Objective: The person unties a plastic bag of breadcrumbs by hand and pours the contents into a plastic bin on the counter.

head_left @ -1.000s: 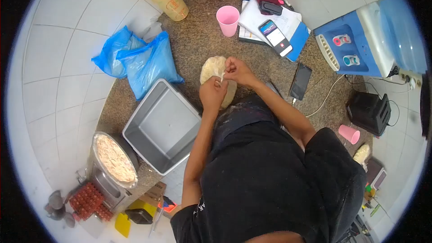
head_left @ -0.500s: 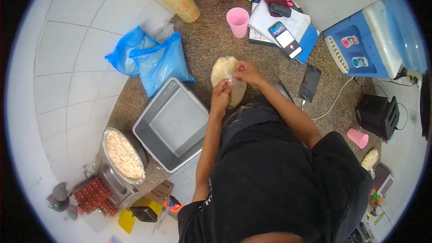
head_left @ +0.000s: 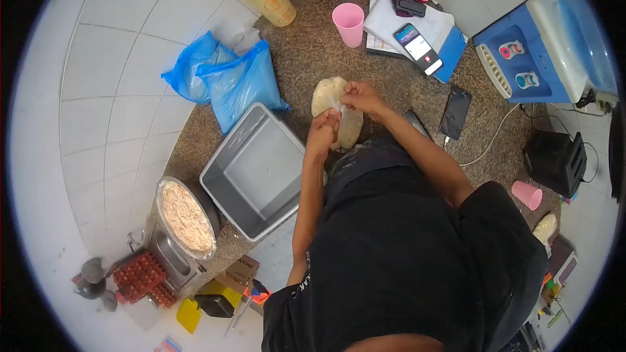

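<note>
A clear plastic bag [head_left: 328, 93] with a pale filling lies on the granite counter, close to the front of my body. My left hand [head_left: 323, 133] is closed in a pinch on the bag's loose plastic, at its near left side. On the other side, my right hand [head_left: 362, 98] pinches the same plastic with thumb and fingers. The two hands are a short gap apart, with thin plastic between them. The fingers hide part of the bag's gathered end, so I cannot tell whether it is knotted.
Left of me sit a grey plastic tub [head_left: 207, 179], a pot of pale shredded food [head_left: 188, 217] and blue bags [head_left: 242, 85]. A pink cup [head_left: 349, 26], papers with a phone [head_left: 418, 49], and another phone [head_left: 455, 113] on a cable lie beyond and right. A water dispenser [head_left: 521, 58] stands right.
The whole view has shifted slightly, with the counter items appearing a little further right and mostly higher. Both hands keep their pinch on the plastic bag, with little visible movement.
</note>
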The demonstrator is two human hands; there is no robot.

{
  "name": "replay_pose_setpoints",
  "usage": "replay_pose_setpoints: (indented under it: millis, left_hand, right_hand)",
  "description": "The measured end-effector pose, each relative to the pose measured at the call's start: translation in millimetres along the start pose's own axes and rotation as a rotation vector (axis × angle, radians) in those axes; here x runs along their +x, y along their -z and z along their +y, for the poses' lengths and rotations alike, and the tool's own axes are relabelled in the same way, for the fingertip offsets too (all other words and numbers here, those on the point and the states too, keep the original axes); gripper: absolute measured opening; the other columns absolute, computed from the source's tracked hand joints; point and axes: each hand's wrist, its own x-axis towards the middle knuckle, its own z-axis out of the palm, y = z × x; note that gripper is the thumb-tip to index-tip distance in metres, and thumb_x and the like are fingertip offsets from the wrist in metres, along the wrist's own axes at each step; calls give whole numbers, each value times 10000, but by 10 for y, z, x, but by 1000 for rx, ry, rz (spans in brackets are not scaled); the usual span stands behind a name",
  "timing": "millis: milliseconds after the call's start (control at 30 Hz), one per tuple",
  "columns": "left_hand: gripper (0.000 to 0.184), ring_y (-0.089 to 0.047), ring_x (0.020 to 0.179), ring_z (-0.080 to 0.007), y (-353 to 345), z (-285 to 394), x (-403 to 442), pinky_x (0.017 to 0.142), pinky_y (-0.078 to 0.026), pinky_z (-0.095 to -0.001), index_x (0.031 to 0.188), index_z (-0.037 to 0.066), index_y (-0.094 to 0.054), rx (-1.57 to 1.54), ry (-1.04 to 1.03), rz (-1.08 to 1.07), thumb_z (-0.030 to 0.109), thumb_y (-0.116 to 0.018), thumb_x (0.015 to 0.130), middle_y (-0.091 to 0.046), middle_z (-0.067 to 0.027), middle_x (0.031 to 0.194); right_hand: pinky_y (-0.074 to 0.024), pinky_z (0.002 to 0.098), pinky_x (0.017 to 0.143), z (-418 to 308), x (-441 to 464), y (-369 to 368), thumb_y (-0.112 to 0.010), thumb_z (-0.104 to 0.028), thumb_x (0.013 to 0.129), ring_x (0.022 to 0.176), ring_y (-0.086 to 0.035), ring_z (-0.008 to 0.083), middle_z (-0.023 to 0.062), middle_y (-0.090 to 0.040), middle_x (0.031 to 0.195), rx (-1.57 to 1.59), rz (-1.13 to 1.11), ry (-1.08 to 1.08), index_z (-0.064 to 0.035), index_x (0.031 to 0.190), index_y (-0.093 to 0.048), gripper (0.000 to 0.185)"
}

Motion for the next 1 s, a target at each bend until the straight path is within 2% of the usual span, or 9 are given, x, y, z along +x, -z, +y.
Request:
replay_pose_setpoints:
  millis: [67, 167, 500, 600, 800, 867, 900, 967, 1000]
  left_hand:
    - [295, -271, 483, -48, 71, 19, -53, 467, -228, -231, 848, 109, -518, -341, 79, -139, 320, -461, 1048, -310, 64, 577]
    - [265, -251, 475, -62, -2, -36, -138, 462, -216, -239, 886, 108, -500, -502, -26, -176, 311, -454, 1050, -288, 68, 586]
    - [287, -259, 516, -73, -199, -186, -206, 487, -234, -255, 872, 117, -459, -605, -240, -212, 331, -422, 1060, -304, 48, 630]
    - [321, -264, 523, -80, -270, -29, -282, 494, -241, -262, 853, 115, -438, -463, -224, 7, 360, -418, 1058, -309, 44, 634]
    - [304, -280, 546, -81, -83, 662, -424, 509, -225, -257, 833, 107, -447, -278, -328, -39, 335, -488, 1029, -321, 46, 651]
    - [286, -289, 547, -80, -68, 894, -506, 511, -226, -253, 840, 102, -454, -247, -375, -75, 318, -494, 1024, -337, 45, 651]
    - [269, -298, 548, -78, -61, 999, -571, 513, -227, -250, 847, 97, -461, -213, -403, -115, 300, -500, 1019, -352, 44, 650]
    - [276, -284, 535, -64, -3, 1264, -690, 502, -222, -240, 875, 88, -473, -159, -461, -147, 309, -465, 1039, -350, 47, 630]
    - [292, -271, 522, -50, 39, 1392, -745, 491, -216, -230, 904, 78, -486, -103, -517, -180, 318, -430, 1059, -347, 51, 610]
  right_hand:
    - [-440, 247, 527, -53, -7, -42, -723, -53, 779, 591, -557, 98, 4, -579, 712, 77, 15, -3, -69, 826, -553, 177]
    - [-437, 245, 518, -165, -71, -113, -714, -52, 783, 570, -550, 100, 3, -571, 691, 82, 59, -18, -66, 838, -562, 162]
    - [-464, 244, 511, 23, -48, -30, -734, -148, 801, 564, -555, 97, 11, -590, 674, 226, 9, -140, -66, 771, -604, 156]
    - [-469, 230, 529, -16, -183, -66, -723, -161, 827, 583, -561, 86, 12, -607, 704, 329, 26, -172, -60, 781, -613, 156]
    - [-502, 266, 726, 108, -262, 105, -735, -203, 834, 830, -606, 115, 8, -657, 921, 81, -70, 105, -95, 1004, -646, 220]
    - [-441, 352, 920, -164, -461, 79, -729, -272, 836, 1041, -580, 174, 13, -650, 1095, -246, -50, 500, -151, 1126, -650, 324]
    - [-441, 352, 920, -306, -517, 41, -729, -272, 836, 1041, -580, 174, 13, -650, 1095, -249, -53, 501, -151, 1126, -650, 324]
    - [-345, 410, 1018, -611, -584, -95, -731, -354, 824, 1148, -540, 232, 31, -617, 1220, -902, 287, 985, -165, 1167, -651, 399]
    - [-345, 410, 1018, -744, -590, -133, -731, -354, 824, 1148, -540, 232, 31, -617, 1220, -905, 284, 992, -165, 1167, -651, 399]
